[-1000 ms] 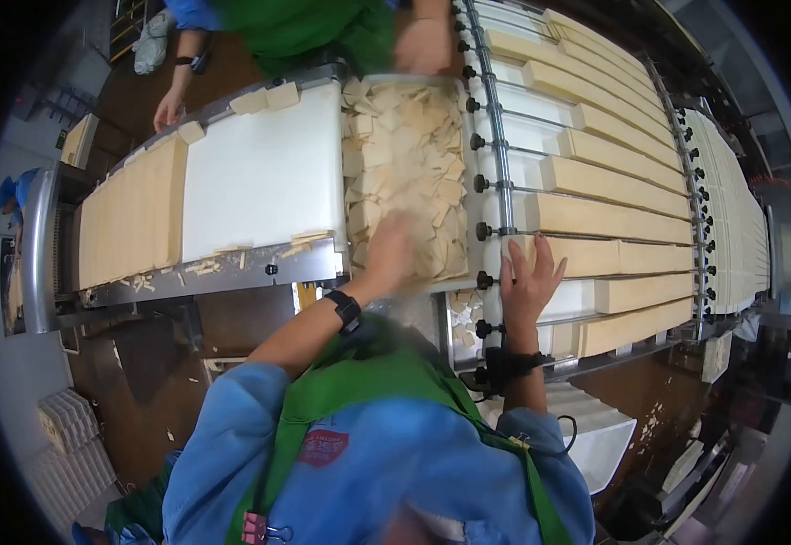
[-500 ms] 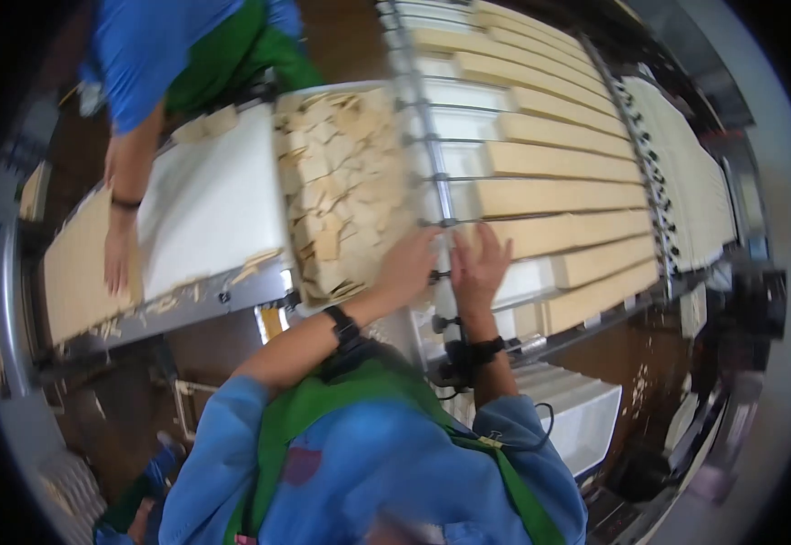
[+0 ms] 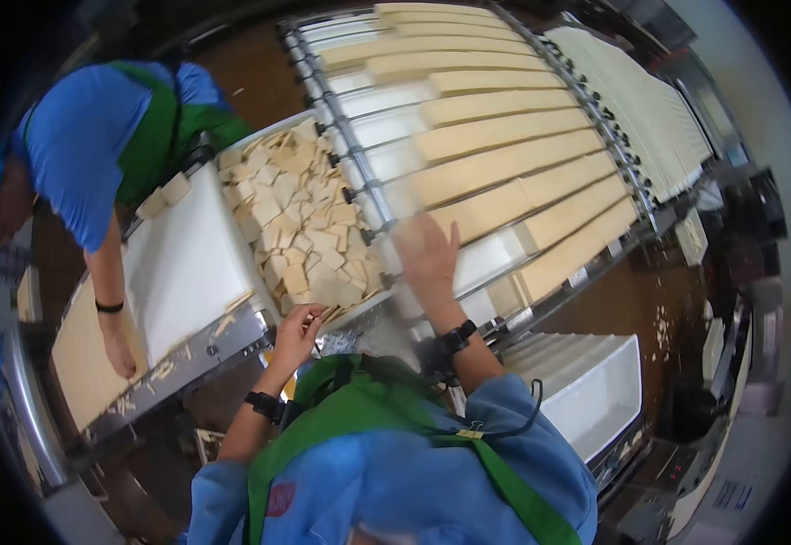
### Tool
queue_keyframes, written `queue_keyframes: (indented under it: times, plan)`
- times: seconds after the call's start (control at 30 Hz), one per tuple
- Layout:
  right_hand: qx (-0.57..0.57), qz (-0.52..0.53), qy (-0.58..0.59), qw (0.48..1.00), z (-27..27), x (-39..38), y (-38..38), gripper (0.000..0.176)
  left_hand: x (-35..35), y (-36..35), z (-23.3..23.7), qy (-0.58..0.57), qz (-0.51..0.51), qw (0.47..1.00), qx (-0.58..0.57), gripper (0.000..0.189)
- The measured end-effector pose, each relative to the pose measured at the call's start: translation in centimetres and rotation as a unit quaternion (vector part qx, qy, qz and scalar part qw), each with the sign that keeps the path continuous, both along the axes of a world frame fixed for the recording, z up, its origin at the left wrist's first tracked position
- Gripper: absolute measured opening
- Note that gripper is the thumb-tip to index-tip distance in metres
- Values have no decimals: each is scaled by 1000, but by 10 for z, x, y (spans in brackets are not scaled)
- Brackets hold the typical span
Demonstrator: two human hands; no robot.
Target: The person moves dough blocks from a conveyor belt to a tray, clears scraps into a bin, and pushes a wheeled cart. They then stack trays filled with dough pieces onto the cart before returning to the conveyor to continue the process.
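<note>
A: Left hand (image 3: 293, 340)?
B: Thumb and fingertips pinch thin pieces (image 3: 331, 313) at the filled tray's (image 3: 363, 306) near corner.
A: Right hand (image 3: 427, 259)?
B: At the left end of a stacked row (image 3: 495, 208); fingers blurred, grip cannot be told.

the person's right hand (image 3: 427, 259) is blurred, its fingertips hard to make out against a pale stack (image 3: 495, 211). the left hand (image 3: 295, 336) partly hides thin pieces (image 3: 331, 312) too small to count. the bottom edge cuts off the person's blue shirt (image 3: 368, 472).
</note>
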State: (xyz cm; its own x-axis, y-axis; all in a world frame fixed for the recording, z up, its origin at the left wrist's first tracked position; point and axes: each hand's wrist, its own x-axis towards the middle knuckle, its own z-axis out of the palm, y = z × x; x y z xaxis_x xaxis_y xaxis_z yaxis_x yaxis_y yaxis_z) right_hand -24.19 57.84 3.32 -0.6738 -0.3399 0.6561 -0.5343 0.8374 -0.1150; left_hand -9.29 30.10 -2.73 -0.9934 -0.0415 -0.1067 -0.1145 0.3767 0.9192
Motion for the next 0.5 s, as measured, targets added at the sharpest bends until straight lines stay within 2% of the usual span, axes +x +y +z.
queue_keyframes:
  times: [0.13, 0.23, 0.4, 0.5]
  plan:
    - [5, -6, -6, 1000, -16, -3, 1, 26, 41, -19, -2, -31, 37, 999, 10, 25]
    - [24, -26, -10, 999, -14, -2, 2, 39, 73, -23, -1, -72, 106, 991, 37, 26]
    - [51, -39, -28, 998, -2, 8, -9, 32, 145, -31, -34, -108, 196, 974, 18, 27]
    - [40, -17, -8, 999, -16, 2, -5, 35, 180, -36, -50, -142, 254, 956, 19, 27]
